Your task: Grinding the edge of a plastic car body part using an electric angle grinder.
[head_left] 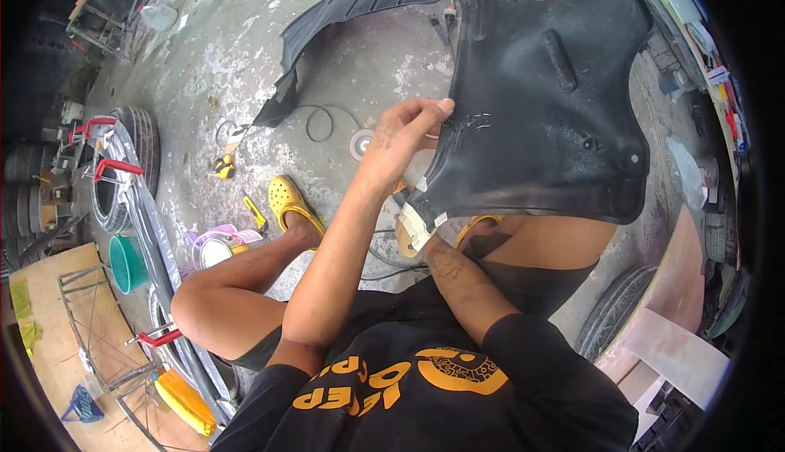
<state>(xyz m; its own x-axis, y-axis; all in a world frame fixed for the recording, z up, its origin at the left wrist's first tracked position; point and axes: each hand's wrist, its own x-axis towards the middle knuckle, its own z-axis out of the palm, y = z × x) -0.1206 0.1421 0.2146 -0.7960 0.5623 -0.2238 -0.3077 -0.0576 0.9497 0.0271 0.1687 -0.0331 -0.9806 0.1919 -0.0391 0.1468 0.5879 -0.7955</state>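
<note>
A large black moulded plastic panel [536, 149], like a car's underbody or wheel-arch liner, leans across my lap from the right. My left hand [405, 137] is closed on its inner edge, thumb tip on the upper face and other fingers beneath. Beside the thumb, short pale scratch-like marks [478, 118] show in the plastic. Pale masking tape [417, 227] covers the panel's near left corner. My right hand [405, 241] is behind that taped corner, its fingers hidden. An orange object [400, 188], partly covered, shows between the hands.
A round disc [360, 144], thin cable [319, 123], yellow tape measure [224, 166] and yellow cutter knife [256, 213] lie on the stained concrete floor. To the left are a silver-wrapped long part [143, 198] with red clamps [118, 168], tyres and a green bucket [127, 264]. Boards [666, 288] stand at right.
</note>
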